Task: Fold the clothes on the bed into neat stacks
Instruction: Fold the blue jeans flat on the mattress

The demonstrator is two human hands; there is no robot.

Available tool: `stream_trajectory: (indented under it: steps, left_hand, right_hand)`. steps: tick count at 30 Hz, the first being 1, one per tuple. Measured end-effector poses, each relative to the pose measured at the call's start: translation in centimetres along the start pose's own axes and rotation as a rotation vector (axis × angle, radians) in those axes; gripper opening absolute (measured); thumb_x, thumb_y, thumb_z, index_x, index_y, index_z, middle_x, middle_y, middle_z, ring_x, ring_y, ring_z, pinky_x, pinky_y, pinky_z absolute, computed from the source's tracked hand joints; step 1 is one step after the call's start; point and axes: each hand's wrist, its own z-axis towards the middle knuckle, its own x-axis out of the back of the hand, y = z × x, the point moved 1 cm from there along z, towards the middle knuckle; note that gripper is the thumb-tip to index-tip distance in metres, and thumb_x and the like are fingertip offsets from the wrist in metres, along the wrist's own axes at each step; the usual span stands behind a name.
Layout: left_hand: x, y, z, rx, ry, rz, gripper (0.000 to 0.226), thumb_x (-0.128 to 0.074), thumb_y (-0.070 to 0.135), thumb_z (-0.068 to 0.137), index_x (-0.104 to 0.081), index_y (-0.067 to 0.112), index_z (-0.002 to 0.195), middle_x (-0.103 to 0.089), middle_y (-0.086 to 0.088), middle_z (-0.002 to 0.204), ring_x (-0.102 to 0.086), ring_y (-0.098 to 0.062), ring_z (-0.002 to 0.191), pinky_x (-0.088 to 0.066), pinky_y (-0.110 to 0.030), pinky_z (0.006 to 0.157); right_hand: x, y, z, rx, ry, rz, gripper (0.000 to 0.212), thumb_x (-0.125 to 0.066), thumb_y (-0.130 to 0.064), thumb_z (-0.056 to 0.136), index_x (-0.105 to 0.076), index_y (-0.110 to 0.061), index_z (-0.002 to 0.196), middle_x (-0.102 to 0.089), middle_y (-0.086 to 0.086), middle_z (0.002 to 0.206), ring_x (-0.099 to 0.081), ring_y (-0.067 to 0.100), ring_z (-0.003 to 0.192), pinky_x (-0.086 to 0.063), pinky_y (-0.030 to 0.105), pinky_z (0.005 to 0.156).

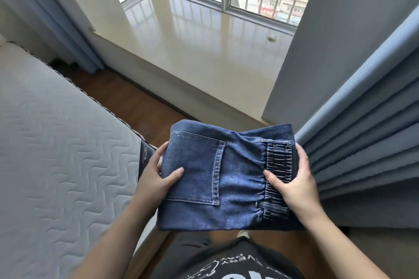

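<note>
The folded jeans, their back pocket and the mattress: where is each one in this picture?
folded jeans (235, 179), head view, plain denim in the middle.
back pocket (195, 167), head view, centre of the stitched patch.
mattress (56, 142), head view, quilted top.

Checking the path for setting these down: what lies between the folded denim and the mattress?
In the head view, only the left hand gripping the folded denim; its edge overlaps the mattress corner, nothing else intervening.

Both hands (158, 172) (294, 179) hold folded denim garment (217, 179) beside bed (56, 154)
</note>
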Motion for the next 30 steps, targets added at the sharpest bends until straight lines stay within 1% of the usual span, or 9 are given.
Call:
stream_trajectory:
  steps: [3,6,10,14,18,21,24,28,30]
  left_hand:
    - [1.4,0.1,1.1,0.06,0.082,-0.071,0.076,-0.081,0.036,0.068,-0.047,0.049,0.135,-0.069,0.002,0.121,-0.068,-0.021,0.108,-0.055,-0.046,0.092]
    - [3.3,-0.2,2.8,0.078,0.144,-0.112,0.075,-0.08,0.029,0.071,-0.047,0.047,0.136,-0.067,-0.002,0.125,-0.067,-0.024,0.111,-0.053,-0.051,0.094]
    - [5.6,-0.9,5.8,0.078,0.243,-0.15,0.071,-0.077,0.023,0.074,-0.049,0.044,0.136,-0.07,-0.005,0.12,-0.069,-0.026,0.107,-0.054,-0.051,0.093]
    - [7.0,-1.6,9.0,0.073,0.266,-0.223,0.07,-0.077,0.02,0.075,-0.049,0.045,0.135,-0.069,-0.004,0.122,-0.067,-0.026,0.11,-0.054,-0.047,0.093]
    - [8.2,-1.5,12.6,0.071,0.322,-0.249,0.072,-0.077,0.022,0.075,-0.047,0.047,0.136,-0.067,-0.003,0.126,-0.066,-0.024,0.113,-0.05,-0.052,0.098]
    - [9.5,-1.0,15.2,0.087,0.374,-0.242,0.073,-0.078,0.026,0.073,-0.047,0.049,0.135,-0.069,-0.003,0.121,-0.068,-0.024,0.109,-0.051,-0.054,0.097]
    - [11.1,-0.6,17.6,0.106,0.424,-0.219,0.077,-0.08,0.036,0.068,-0.046,0.051,0.135,-0.07,-0.003,0.118,-0.069,-0.023,0.106,-0.052,-0.052,0.095]
    - [12.7,-0.5,20.8,0.133,0.55,-0.226,0.074,-0.079,0.029,0.07,-0.047,0.052,0.133,-0.071,-0.003,0.117,-0.069,-0.021,0.104,-0.054,-0.05,0.094]
    - [13.4,-0.6,22.6,0.151,0.622,-0.241,0.074,-0.078,0.026,0.071,-0.047,0.05,0.134,-0.071,-0.003,0.115,-0.07,-0.021,0.103,-0.054,-0.049,0.094]
  right_hand:
    - [-1.9,-1.3,3.8,0.03,-0.089,-0.019,0.097,-0.086,-0.044,0.063,-0.031,-0.044,0.143,-0.056,-0.037,0.114,-0.051,-0.027,0.099,-0.032,-0.009,0.078]
    - [-5.0,-2.4,7.2,0.058,-0.182,-0.031,0.099,-0.086,-0.044,0.063,-0.029,-0.045,0.144,-0.053,-0.048,0.105,-0.048,-0.031,0.096,-0.03,-0.01,0.076]
    - [-9.2,-4.2,11.8,0.095,-0.281,-0.076,0.098,-0.085,-0.044,0.066,-0.026,-0.043,0.145,-0.044,-0.061,0.101,-0.044,-0.036,0.093,-0.029,-0.011,0.075]
    - [-12.1,-7.0,16.6,0.133,-0.35,-0.109,0.089,-0.085,-0.044,0.068,-0.027,-0.057,0.133,-0.054,-0.048,0.103,-0.051,-0.029,0.093,-0.036,0.003,0.079]
    - [-15.0,-9.4,21.0,0.177,-0.433,-0.094,0.09,-0.086,-0.035,0.07,-0.029,-0.049,0.138,-0.062,-0.032,0.114,-0.061,-0.014,0.098,-0.042,0.014,0.082]
    - [-17.6,-10.6,23.9,0.204,-0.462,-0.097,0.089,-0.086,-0.035,0.071,-0.029,-0.048,0.138,-0.062,-0.033,0.112,-0.062,-0.014,0.096,-0.042,0.005,0.077]
    - [-20.4,-11.4,26.9,0.202,-0.498,-0.088,0.088,-0.086,-0.032,0.072,-0.031,-0.046,0.138,-0.063,-0.024,0.117,-0.061,-0.015,0.095,-0.039,-0.003,0.073]
    - [-25.9,-12.8,31.9,0.211,-0.608,-0.069,0.088,-0.086,-0.03,0.072,-0.031,-0.043,0.14,-0.06,-0.017,0.124,-0.058,-0.016,0.1,-0.039,-0.004,0.076]
    - [-29.2,-13.5,34.6,0.223,-0.678,-0.055,0.089,-0.087,-0.03,0.072,-0.031,-0.044,0.139,-0.059,-0.026,0.122,-0.058,-0.015,0.103,-0.042,-0.001,0.081]
